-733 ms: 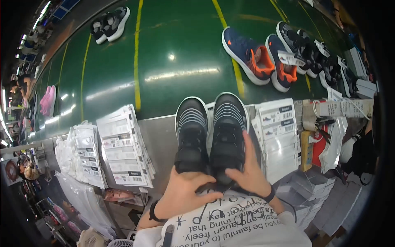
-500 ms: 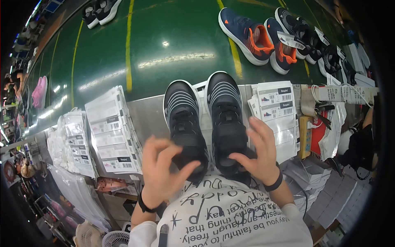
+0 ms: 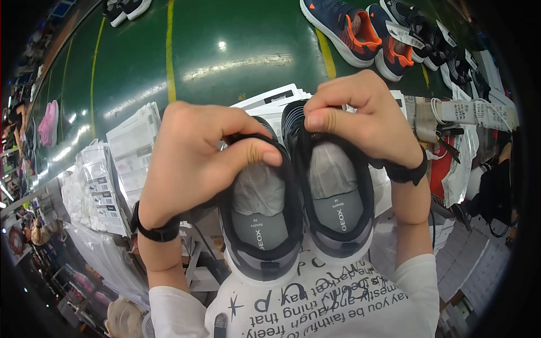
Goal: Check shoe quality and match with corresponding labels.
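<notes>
Left hand point(image 3: 189, 160) pinches the collar edge of the left black sneaker point(image 3: 269, 265), right hand point(image 3: 372, 115) that of the right black sneaker point(image 3: 342, 241), side by side before the T-shirt point(image 3: 360, 315); green tabletop point(image 3: 225, 65) lies open beyond.

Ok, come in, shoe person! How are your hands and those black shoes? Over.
Left hand pinching left shoe, front of opening. Right hand pinching right shoe, same spot. Pale stuffing inside both.

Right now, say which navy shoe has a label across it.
The right navy shoe: a white label lies over it, whereas the left navy shoe shows none.
</notes>
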### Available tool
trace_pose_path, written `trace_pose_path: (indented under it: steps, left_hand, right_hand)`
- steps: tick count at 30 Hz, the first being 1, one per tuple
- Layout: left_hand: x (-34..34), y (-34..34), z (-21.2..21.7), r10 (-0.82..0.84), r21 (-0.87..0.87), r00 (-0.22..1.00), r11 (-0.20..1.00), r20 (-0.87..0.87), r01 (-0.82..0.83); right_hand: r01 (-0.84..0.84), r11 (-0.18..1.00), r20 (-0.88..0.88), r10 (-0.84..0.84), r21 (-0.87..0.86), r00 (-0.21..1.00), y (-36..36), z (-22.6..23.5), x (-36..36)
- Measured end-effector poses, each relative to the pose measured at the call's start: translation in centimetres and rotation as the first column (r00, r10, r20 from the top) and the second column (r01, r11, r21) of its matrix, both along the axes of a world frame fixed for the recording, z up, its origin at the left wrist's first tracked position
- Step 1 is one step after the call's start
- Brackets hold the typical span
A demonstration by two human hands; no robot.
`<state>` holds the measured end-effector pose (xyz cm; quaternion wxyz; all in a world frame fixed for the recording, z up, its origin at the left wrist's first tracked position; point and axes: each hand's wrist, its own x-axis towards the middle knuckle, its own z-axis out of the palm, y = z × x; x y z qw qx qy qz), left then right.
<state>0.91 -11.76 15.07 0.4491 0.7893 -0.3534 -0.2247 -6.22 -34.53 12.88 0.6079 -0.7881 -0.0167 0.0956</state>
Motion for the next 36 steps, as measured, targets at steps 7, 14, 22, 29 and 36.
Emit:
trace_pose_path:
  steps: [7,14,22,29,36]
  left_hand:
    - [1.3,-0.6,-0.8,0.119,-0.012,0.925,0.991,-0.361,-0.132]
    - [-4.2,2.3,-3.8,0.044,-0.136,0.815,0.990,0.577,0.043]
    - [-9.6,4.2,-8.4,0.512,0.017,0.846,0.857,-0.148,-0.516]
    - [-8.8,3.7,-3.7,0.342,0.232,0.939,0.915,-0.017,-0.330]
    - [-8.7,3.4,-0.3,0.412,0.120,0.883,0.911,-0.223,-0.395]
  right_hand:
    - [0.071,0.982,-0.080,-0.058,0.176,0.995,-0.3,-0.7,0.6]
    - [0.298,0.896,0.674,0.001,-0.328,0.739,2.4,-3.0,-6.4]
    - [0.556,0.830,-0.136,-0.547,0.042,0.826,4.5,-7.7,-12.7]
    - [0.441,0.851,0.013,-0.457,-0.284,0.890,2.4,-1.3,-11.3]
    - [0.508,0.837,0.029,-0.513,-0.201,0.858,1.4,1.0,-12.6]
